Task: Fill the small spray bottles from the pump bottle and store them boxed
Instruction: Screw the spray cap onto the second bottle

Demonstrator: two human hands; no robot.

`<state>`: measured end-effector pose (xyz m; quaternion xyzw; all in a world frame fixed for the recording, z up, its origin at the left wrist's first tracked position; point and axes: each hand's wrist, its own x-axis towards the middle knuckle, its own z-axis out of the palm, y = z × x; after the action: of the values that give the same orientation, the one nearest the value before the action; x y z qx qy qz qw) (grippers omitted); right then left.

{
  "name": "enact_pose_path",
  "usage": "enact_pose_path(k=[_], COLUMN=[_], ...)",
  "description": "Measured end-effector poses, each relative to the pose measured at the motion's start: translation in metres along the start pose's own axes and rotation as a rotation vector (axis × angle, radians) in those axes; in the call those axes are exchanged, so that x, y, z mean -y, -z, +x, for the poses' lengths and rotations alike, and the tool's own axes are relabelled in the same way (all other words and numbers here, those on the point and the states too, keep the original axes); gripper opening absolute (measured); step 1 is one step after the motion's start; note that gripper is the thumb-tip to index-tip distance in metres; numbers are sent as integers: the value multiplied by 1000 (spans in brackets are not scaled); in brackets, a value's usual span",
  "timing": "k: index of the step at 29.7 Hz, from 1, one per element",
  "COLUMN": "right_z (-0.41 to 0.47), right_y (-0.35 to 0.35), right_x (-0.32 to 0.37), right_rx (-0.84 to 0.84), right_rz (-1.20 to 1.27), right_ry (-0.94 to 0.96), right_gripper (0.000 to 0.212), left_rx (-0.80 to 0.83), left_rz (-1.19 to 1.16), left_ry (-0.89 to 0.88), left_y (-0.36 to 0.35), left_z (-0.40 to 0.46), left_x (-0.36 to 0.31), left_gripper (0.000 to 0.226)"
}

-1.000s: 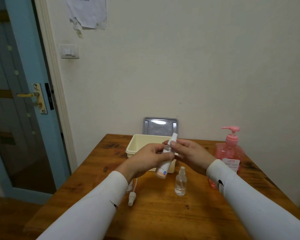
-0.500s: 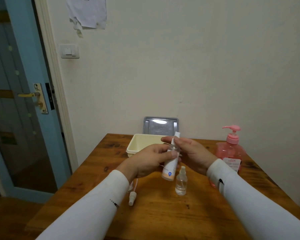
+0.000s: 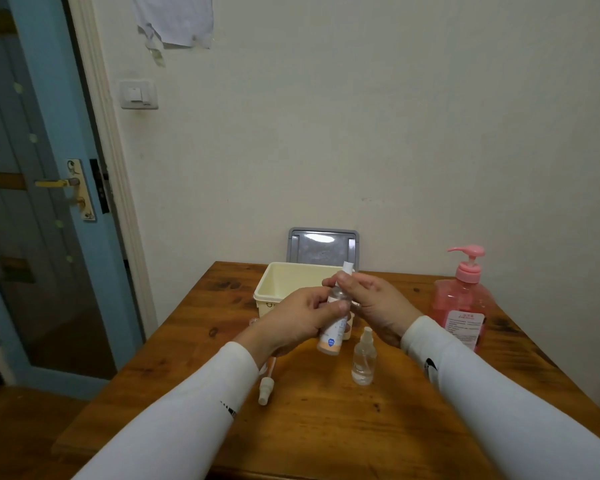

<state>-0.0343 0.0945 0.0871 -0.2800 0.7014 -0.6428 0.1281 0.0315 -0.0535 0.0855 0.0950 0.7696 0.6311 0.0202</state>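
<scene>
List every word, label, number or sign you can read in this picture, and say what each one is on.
None can be read.
Pump bottle: white label with red heading and small print, too blurred.
Spray bottle held in both hands: white label with a blue emblem, print too small.
Paper on the wall: no legible text.
Sleeves: small dark marks, not readable.

The scene is lit dimly and evenly from overhead, with a greenish cast. A glare patch is seen on the grey lid (image 3: 323, 247). Soft shadows are cast on the table (image 3: 326, 427). Edges are bowed by wide-angle distortion, and fine detail is softened throughout
</scene>
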Motion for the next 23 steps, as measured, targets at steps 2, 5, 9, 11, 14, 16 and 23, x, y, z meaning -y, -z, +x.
enact_pose_path(k=[2,5,9,11,14,16,23], right_z=[1,3,0,-1,-2,-3,-6], right_y=[-2,-5,-7,-6,-2,4,23], right_x=[-2,-5,-9,-10,-13,-16,-27], right_rx=[-39,-70,-92,-93,-191,-298,-258], right_rz=[-34,-117,-215,-239,-265,-334,-699], right_ry=[0,-2,28,33,61,100,66], right_gripper=[39,37,36,35,40,39,55], left_rx=[-59,-121,-159,-189,-246,-285,-393], left_rz=[113,205,206,196,181,187,284], left_ry=[-29,-49,-43,-31,11,53,184], left_y=[-2,-3,0,1,1,1,-10], left_z=[1,3,4,5,10,14,21], left_x=[3,9,16,21,33,44,86], left_gripper=[20,19,24,26,28,31,24])
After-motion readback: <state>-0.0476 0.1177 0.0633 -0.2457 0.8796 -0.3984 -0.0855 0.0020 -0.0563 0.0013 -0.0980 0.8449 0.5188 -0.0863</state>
